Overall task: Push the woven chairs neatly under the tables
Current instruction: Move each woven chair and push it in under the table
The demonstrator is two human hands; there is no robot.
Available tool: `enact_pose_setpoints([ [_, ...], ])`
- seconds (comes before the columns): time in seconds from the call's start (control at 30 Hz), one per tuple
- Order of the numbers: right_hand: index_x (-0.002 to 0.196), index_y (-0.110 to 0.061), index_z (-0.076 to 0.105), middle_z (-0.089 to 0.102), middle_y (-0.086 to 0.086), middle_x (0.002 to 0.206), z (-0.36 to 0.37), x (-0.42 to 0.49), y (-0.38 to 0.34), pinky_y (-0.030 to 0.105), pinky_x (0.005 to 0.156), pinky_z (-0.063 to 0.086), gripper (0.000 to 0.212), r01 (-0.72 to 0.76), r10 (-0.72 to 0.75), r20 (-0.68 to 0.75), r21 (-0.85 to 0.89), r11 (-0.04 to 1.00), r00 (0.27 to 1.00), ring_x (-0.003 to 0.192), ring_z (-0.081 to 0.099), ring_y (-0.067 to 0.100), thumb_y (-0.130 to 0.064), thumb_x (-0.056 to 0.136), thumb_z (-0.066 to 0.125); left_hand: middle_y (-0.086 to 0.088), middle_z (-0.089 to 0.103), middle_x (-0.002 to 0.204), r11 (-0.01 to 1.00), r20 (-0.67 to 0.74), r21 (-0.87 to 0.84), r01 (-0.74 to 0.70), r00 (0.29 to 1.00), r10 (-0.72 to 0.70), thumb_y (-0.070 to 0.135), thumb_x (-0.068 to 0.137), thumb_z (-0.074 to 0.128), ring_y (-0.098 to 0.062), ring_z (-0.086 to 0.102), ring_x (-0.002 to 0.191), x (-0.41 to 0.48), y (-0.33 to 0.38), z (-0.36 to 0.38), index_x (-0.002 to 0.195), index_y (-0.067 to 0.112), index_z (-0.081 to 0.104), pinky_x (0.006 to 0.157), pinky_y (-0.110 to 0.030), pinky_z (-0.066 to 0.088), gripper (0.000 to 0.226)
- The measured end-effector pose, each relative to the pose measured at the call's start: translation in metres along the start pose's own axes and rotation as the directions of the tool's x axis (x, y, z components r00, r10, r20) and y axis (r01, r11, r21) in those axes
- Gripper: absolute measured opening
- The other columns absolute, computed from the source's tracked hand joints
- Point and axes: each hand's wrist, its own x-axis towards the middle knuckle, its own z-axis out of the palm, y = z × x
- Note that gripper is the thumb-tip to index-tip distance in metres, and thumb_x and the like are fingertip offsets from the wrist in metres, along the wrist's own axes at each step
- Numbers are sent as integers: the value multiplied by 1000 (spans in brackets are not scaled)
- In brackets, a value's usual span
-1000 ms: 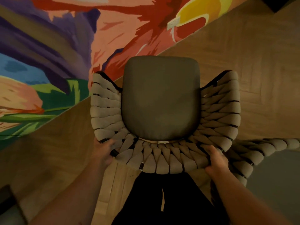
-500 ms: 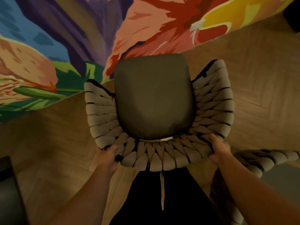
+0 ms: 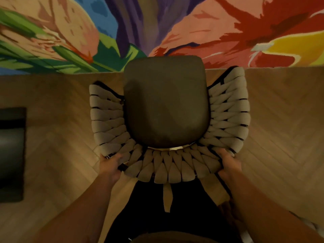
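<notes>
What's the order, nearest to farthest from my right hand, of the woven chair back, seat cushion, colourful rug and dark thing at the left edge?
In the head view:
1. The woven chair back: gripped by the right hand.
2. The seat cushion: just ahead, leftward.
3. The colourful rug: floor ahead, past the chair.
4. The dark thing: far left edge.

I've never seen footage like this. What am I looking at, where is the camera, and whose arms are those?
No machine here: a person wears a wide-angle camera on the head, looking down, so both arms are their own. The left hand and right hand each grip the back rim of a woven chair with a dark cushion. It stands on a wooden floor, facing a colourful rug. The dark object at the left edge is too cut off to identify.
</notes>
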Motion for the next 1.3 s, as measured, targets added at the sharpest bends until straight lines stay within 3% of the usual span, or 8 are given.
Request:
enact_pose_setpoints([
  [0.13,125,-12,60,69,14,112,13,6,-9,61,88,54,45,24,-20,65,-59,998,998,100,68,37,-15,83,78,-14,64,125,998,-37,-53,-15,999,13,-14,86,61,-32,67,103,-7,-6,-8,135,14,51,68,-45,57,57],
  [0.3,122,-17,66,72,12,115,29,11,-14,58,84,57,44,86,-68,134,-132,988,989,100,70,34,-14,80,81,-7,64,107,986,-109,-165,24,993,-43,-13,92,54,-27,65,92,-15,-21,-23,125,20,50,70,-45,53,47],
  [0.43,122,-14,66,72,11,114,48,7,-15,48,82,59,34,135,-97,185,-200,970,978,101,70,30,-10,89,71,-9,65,113,972,-121,-236,15,992,-45,-10,94,54,-28,67,97,-14,-39,-45,129,17,51,70,-45,55,45],
  [0.6,125,-12,64,69,14,118,79,1,-16,51,89,55,32,190,-116,255,-289,938,960,105,67,32,-9,93,65,-11,63,128,940,-126,-339,29,989,-76,-7,91,62,-34,65,112,-11,-55,-72,137,22,50,90,-62,53,56],
  [0.93,126,-10,64,70,13,115,134,7,-30,42,75,58,33,259,-98,374,-410,874,922,102,68,30,-8,94,63,-16,67,122,888,-212,-455,-66,976,-36,-18,80,64,-36,68,106,-21,-70,-82,133,14,54,72,-47,59,63],
  [1.1,126,-7,65,70,18,119,157,31,-51,46,73,61,39,256,-42,388,-516,817,920,106,70,33,-12,87,67,-17,63,126,848,-291,-524,-79,953,-91,-14,87,58,-37,66,110,-29,-81,-68,135,19,50,79,-58,57,59],
  [1.3,128,-7,64,69,16,121,186,37,-81,41,68,61,39,258,17,407,-611,748,913,106,69,32,-13,89,67,-18,63,127,814,-356,-569,-114,927,-119,-14,88,58,-37,67,109,-40,-90,-42,132,19,53,83,-60,55,55],
])
